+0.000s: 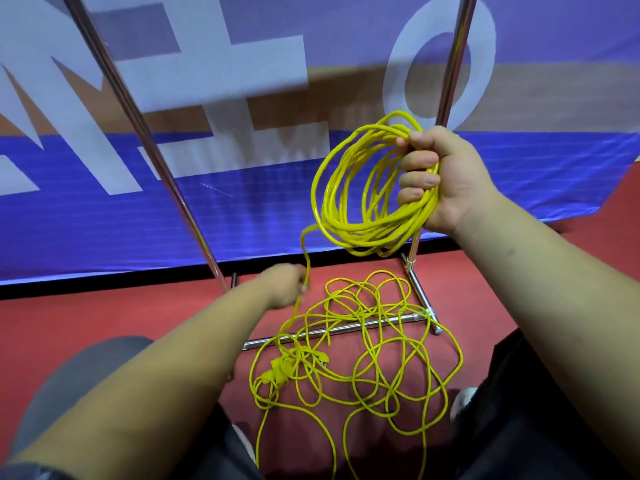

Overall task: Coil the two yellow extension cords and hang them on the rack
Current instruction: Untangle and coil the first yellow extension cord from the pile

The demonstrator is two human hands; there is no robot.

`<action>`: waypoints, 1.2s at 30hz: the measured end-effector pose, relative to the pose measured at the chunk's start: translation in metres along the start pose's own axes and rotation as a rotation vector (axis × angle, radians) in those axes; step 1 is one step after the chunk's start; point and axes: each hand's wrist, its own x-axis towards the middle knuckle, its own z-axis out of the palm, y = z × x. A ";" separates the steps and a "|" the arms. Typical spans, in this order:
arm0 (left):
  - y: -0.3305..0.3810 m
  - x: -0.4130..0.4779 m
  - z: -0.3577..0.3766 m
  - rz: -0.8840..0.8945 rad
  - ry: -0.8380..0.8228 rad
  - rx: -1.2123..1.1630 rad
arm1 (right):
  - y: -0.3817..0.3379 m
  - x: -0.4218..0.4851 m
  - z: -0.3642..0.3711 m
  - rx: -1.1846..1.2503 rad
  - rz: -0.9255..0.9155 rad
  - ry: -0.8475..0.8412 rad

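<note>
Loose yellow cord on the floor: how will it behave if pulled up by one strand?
Probably floppy and light: the loose cord lies in slack loops, and a strand hangs limp from the coil to the left hand. Likely to snag: its loops cross each other and the rack's base bar. The plug end may drag and swing.

Blurred left hand [285, 285]; rack [150, 147] top off-frame.

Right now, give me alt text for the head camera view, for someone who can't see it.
A person's right hand holds up a coil of yellow cord, while the blurred left hand grips the strand trailing from it. A tangle of yellow cord lies on the red floor across the base of the metal rack, before a blue banner.
</note>
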 end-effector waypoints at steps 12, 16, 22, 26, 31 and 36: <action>0.025 -0.026 -0.102 -0.076 0.748 -0.540 | 0.037 0.023 -0.019 -0.706 0.076 0.181; 0.030 -0.032 -0.114 0.016 0.793 -0.439 | 0.051 0.026 -0.015 -0.982 0.045 0.155; 0.022 -0.028 -0.126 0.095 0.868 -0.182 | 0.060 0.037 -0.016 -1.006 0.158 0.176; 0.004 -0.021 -0.134 -0.029 0.898 -0.086 | 0.057 0.038 -0.016 -0.971 0.274 0.040; -0.021 -0.033 -0.126 -0.376 0.734 -0.081 | 0.053 0.035 -0.012 -0.971 0.419 -0.120; -0.027 -0.043 -0.110 -0.568 0.468 -0.540 | 0.055 0.026 -0.009 -1.032 0.580 -0.305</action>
